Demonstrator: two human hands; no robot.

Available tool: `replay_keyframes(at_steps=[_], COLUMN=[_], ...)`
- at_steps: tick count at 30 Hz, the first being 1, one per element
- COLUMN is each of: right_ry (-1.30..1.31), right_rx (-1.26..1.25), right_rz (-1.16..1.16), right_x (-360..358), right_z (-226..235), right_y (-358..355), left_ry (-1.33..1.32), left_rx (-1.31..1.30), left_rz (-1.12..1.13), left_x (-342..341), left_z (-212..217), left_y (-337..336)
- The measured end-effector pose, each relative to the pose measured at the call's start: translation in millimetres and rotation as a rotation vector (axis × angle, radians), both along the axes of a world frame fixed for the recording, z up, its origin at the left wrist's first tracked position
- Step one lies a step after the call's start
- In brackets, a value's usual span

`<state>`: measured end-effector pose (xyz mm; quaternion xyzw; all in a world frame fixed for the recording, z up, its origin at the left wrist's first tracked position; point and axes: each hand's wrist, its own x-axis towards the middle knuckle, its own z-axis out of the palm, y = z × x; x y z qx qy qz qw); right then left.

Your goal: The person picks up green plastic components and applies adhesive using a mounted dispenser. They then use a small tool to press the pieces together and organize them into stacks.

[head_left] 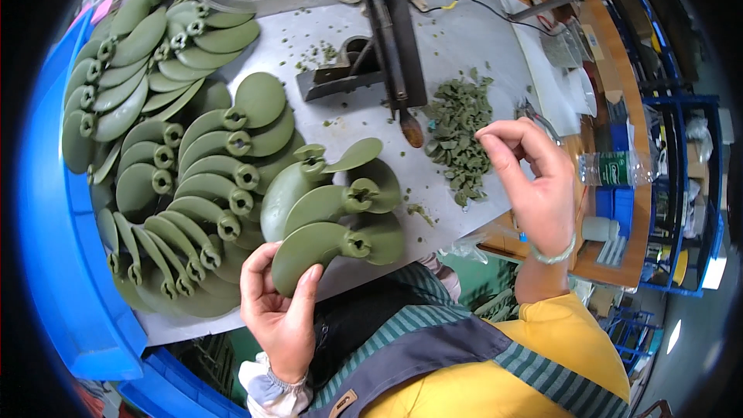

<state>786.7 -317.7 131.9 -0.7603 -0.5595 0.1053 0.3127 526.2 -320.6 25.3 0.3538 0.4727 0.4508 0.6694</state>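
Between the thumb and fingers of my left hand (280, 321) is one blade of a green plastic propeller (309, 254), close to the table's near edge. Its slotted hub faces up. Right behind it lie other green propellers (319, 205) of the same shape. My right hand (539, 190) is raised beside a heap of small green scraps (462, 120), thumb and forefinger pinched together. Whether a scrap sits in that pinch is too small to tell.
Rows of stacked green propellers (213, 143) cover the table's left side, next to a blue bin (46, 209). A soldering-iron-like tool (395, 54) with a brown tip rests on a dark metal stand (340, 81). A plastic bottle (615, 169) lies at right.
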Motion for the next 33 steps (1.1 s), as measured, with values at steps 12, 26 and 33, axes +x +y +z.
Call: replay_keyframes(at_steps=[12,26,33], right_ry=[-0.023,-0.066,-0.042], right_rx=[-0.302,-0.26,-0.184], right_rz=[-0.23,-0.209,-0.177], right_x=[117.2,115.1,122.6], right_z=[-76.6,-85.9,-90.3], right_y=[-62.0,-64.3,-71.5], left_ry=[0.092,0.038,0.033], left_rx=[0.072,0.067,0.051], left_rz=[0.037,0.074,0.096], left_x=[-10.0,-6.3,-1.6], left_z=[-7.3,-7.4,-6.1], left_y=[-6.5,-10.0,-4.7])
